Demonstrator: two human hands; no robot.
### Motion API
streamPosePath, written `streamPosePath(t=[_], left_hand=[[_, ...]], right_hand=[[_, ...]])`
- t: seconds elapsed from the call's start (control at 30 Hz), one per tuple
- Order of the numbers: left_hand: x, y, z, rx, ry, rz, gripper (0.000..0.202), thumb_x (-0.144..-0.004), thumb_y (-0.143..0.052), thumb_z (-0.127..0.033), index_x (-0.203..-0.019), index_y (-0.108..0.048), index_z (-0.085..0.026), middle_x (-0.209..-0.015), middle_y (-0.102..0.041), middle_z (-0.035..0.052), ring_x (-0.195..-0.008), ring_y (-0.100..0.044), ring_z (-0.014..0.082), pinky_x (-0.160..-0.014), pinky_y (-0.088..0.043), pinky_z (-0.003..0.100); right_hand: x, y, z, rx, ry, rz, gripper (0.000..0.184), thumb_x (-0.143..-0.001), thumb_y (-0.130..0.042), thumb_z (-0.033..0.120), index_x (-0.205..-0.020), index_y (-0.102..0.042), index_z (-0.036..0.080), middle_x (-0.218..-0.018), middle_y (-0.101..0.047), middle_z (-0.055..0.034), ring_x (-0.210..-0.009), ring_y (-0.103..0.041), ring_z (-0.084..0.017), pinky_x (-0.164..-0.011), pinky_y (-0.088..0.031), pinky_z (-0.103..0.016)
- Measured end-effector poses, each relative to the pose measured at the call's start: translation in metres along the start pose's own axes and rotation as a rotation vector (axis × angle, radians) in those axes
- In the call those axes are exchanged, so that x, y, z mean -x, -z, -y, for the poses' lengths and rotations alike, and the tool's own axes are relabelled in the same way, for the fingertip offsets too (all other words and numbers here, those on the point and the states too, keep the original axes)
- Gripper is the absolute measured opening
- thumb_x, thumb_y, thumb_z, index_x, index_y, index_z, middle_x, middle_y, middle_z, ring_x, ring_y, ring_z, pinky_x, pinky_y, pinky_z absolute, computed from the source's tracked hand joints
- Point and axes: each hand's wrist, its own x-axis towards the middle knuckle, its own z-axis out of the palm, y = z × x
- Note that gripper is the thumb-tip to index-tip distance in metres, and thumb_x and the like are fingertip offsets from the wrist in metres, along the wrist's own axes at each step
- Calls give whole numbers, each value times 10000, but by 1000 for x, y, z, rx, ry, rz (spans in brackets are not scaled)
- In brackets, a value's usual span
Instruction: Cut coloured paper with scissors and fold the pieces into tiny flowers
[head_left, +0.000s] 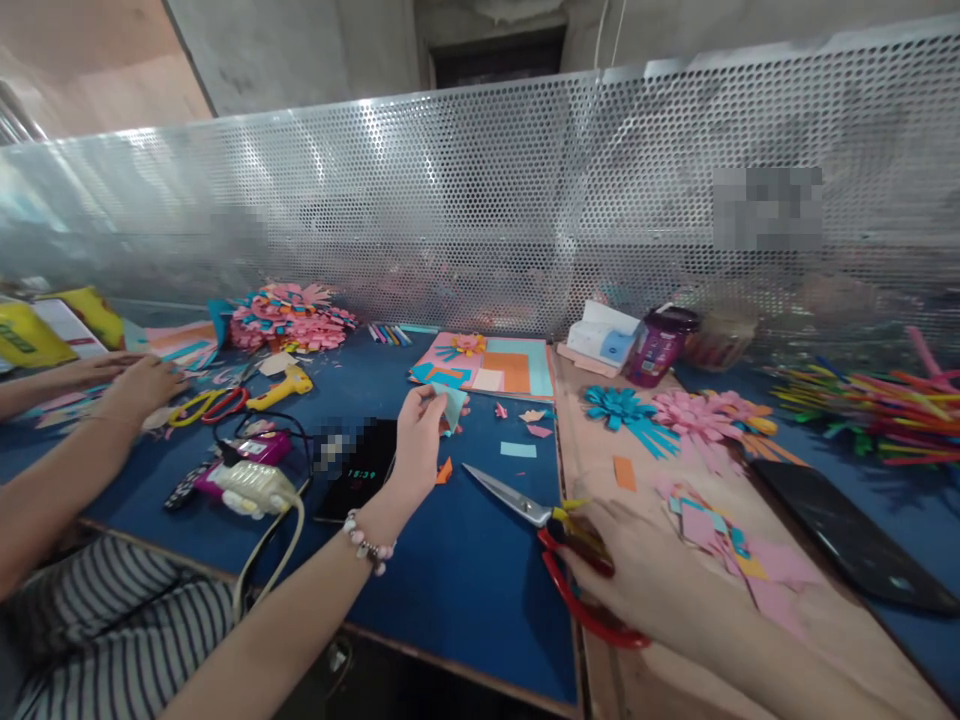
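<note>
My left hand (417, 436) is raised over the blue table (465, 580), pinching a small light-blue piece of paper (452, 405) between thumb and fingers. A beaded bracelet (367, 545) circles that wrist. My right hand (637, 575) rests on the table edge over the red and yellow handles of a pair of scissors (525, 500), whose blades lie shut and point left on the blue surface. How firmly the fingers grip the handles is unclear.
Another person's hand (139, 385) and arms rest at the left near yellow-red scissors (206, 405) and a glue gun (281, 388). A phone (360, 470), charger, paper flowers (289, 315), coloured sheets (495, 365), tissue box (604, 335), jar (660, 345) and tablet (855, 545) lie about. A perforated metal screen stands behind.
</note>
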Motion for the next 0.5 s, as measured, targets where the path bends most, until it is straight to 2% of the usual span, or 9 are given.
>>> streamPosePath(t=[0.03, 0.1, 0.17, 0.23, 0.27, 0.37, 0.5], left_hand=[[-1, 1, 3, -20, -3, -3, 218, -746, -598, -296, -906, -526, -166, -795, -642, 33, -665, -605, 129, -548, -465, 234], [-4, 2, 9, -67, -15, -9, 233, -721, -618, -288, -898, -533, -162, -825, -642, 37, -697, -596, 127, -588, -485, 243], [-6, 3, 14, -105, -13, 9, 238, -711, -618, -295, -894, -542, -162, -853, -643, 43, -712, -591, 132, -608, -499, 260], [-8, 4, 17, -135, -6, 21, 234, -701, -616, -295, -884, -551, -164, -852, -648, 44, -719, -594, 138, -609, -498, 263], [-9, 5, 18, -146, -2, 30, 230, -699, -614, -291, -882, -554, -165, -842, -650, 41, -715, -595, 139, -606, -494, 260], [-11, 5, 19, -170, 24, 60, 219, -696, -607, -275, -877, -554, -163, -782, -647, 31, -690, -594, 140, -586, -480, 252], [-8, 3, 17, -189, 58, 83, 206, -694, -611, -261, -864, -556, -159, -771, -650, 34, -710, -598, 149, -586, -479, 252]], right_hand=[[-7, 0, -2, 52, 44, 20, 335, -848, -440, 460, -707, -610, 208, -779, -631, -80, -706, -575, -207, -606, -406, -312], [-26, -4, -9, 184, 44, 12, 350, -894, -391, 365, -717, -636, 189, -735, -617, -97, -715, -584, -221, -613, -421, -327], [-48, -11, -18, 200, 125, 13, 250, -883, -431, 275, -901, -668, 197, -935, -622, -119, -916, -569, -254, -720, -439, -349], [-68, -16, -25, 274, 285, -10, 311, -866, -461, 210, -1140, -609, 206, -1076, -579, -143, -1028, -525, -274, -772, -445, -366], [-76, -17, -27, 307, 330, -18, 378, -845, -479, 160, -1204, -573, 231, -1110, -560, -141, -1048, -513, -278, -776, -447, -366], [-88, -14, -29, 385, 466, -1, 486, -798, -495, 68, -1225, -560, 290, -1192, -528, -128, -1065, -505, -279, -809, -438, -387], [-85, -12, -36, 433, 558, -2, 496, -783, -509, 71, -1226, -556, 289, -1175, -560, -115, -1062, -502, -288, -784, -438, -390]])
